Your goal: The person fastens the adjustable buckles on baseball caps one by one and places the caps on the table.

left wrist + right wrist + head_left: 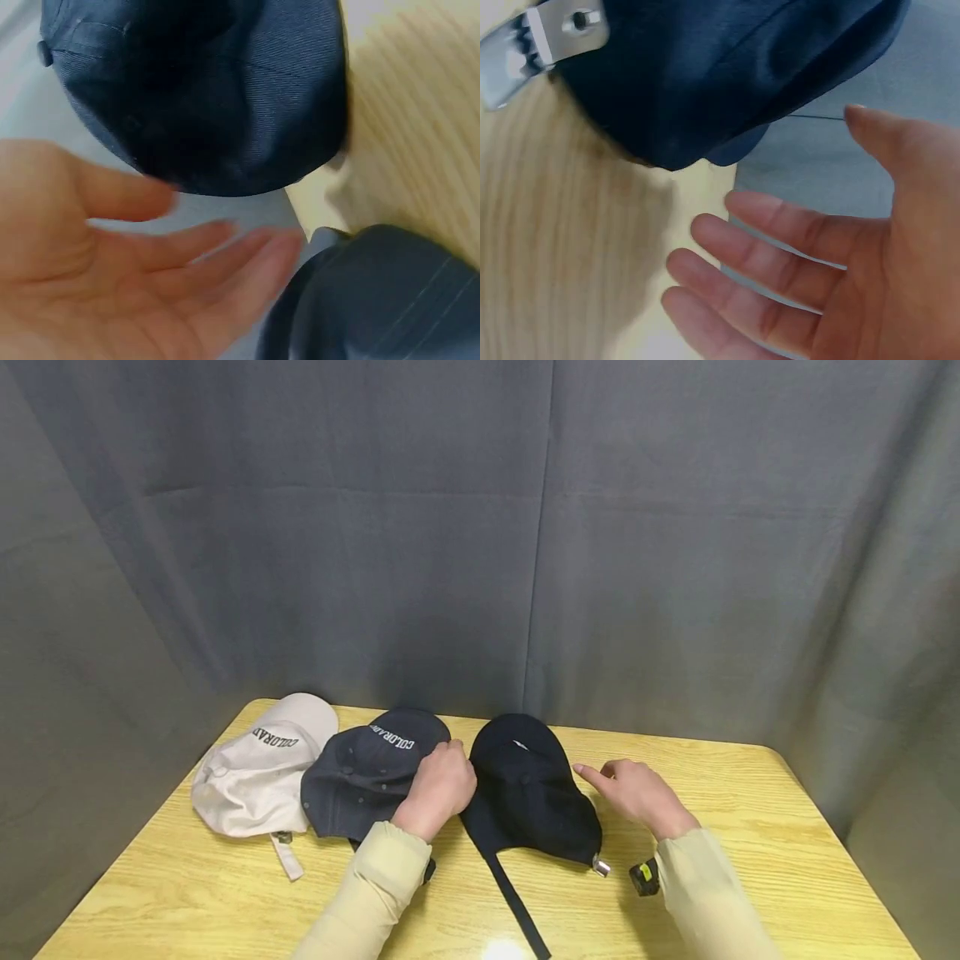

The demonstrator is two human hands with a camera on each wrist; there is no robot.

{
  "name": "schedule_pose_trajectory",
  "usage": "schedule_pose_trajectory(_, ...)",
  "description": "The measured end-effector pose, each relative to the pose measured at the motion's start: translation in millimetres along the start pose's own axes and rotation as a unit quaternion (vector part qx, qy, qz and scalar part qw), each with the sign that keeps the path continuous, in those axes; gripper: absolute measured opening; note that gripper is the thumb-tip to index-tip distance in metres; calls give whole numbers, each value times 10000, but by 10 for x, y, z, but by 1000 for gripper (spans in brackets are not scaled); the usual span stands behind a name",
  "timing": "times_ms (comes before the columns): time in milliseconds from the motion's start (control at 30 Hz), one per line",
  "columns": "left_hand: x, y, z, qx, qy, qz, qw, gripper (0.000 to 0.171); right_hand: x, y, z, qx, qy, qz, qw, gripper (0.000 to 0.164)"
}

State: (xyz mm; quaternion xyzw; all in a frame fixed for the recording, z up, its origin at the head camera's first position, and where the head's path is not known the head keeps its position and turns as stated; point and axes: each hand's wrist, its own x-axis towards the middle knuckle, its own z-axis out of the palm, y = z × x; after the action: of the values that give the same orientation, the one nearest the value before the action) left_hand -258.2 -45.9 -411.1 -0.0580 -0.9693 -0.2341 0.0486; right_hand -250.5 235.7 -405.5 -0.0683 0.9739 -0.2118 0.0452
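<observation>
Between two baseball caps hangs my left hand (pixel 444 781), its fingers loosely extended; the left wrist view shows the thumb and fingers apart with nothing held. To its right lies a black cap (pixel 525 785), brim toward the back, its long strap trailing to the front and a metal buckle (pixel 574 30) at the rear. Left of that hand is a dark grey cap (pixel 345 785) with white lettering, partly covered by the hand and sleeve. My right hand (pixel 633 793) hovers just right of the black cap, fingers spread and not touching it.
A beige cap (pixel 251 781) with dark lettering lies at the table's left, against the dark grey cap. The wooden table (pixel 757 843) ends at grey curtains (pixel 675 568) behind and on both sides.
</observation>
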Motion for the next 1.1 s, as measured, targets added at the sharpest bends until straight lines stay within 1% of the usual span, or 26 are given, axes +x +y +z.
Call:
schedule_pose_trajectory(100, -15, -46, 25, 58, -472, -154, 9987, 25, -38, 29, 46, 194, -310, 179, 9992, 69)
schedule_pose_trajectory(167, -7, -82, 43, -7, -747, -242, 9969, 27, -47, 38, 73, 415, -516, 296, 9974, 68)
schedule_pose_trajectory(233, 0, -113, 62, -113, -933, -333, 9950, 30, -49, 46, 105, 614, -686, 435, 9948, 66)
schedule_pose_trajectory(333, 13, -141, 93, -208, -1098, -422, 9928, 33, -52, 49, 138, 664, -755, 503, 9937, 67)
schedule_pose_trajectory(467, 25, -127, 132, -406, -1126, -524, 9914, 38, -48, 44, 163, 525, -756, 516, 9944, 66)
schedule_pose_trajectory(567, 32, -99, 144, -484, -1078, -512, 9917, 37, -39, 33, 169, 470, -729, 470, 9951, 66)
schedule_pose_trajectory(733, 45, -79, 166, -359, -1041, -342, 9933, 24, -40, 19, 184, 350, -655, 386, 9965, 64)
schedule_pose_trajectory(800, 48, -82, 178, -294, -995, -246, 9943, 21, -40, 18, 199, 277, -644, 347, 9969, 63)
schedule_pose_trajectory(900, 45, -89, 192, -334, -947, -166, 9948, 19, -41, 19, 227, 198, -669, 364, 9969, 59)
schedule_pose_trajectory(1000, 51, -92, 198, -488, -950, -147, 9942, 21, -44, 24, 248, 137, -679, 336, 9970, 52)
schedule_pose_trajectory(1100, 66, -89, 203, -664, -1041, -239, 9921, 31, -38, 28, 254, 66, -607, 193, 9979, 45)
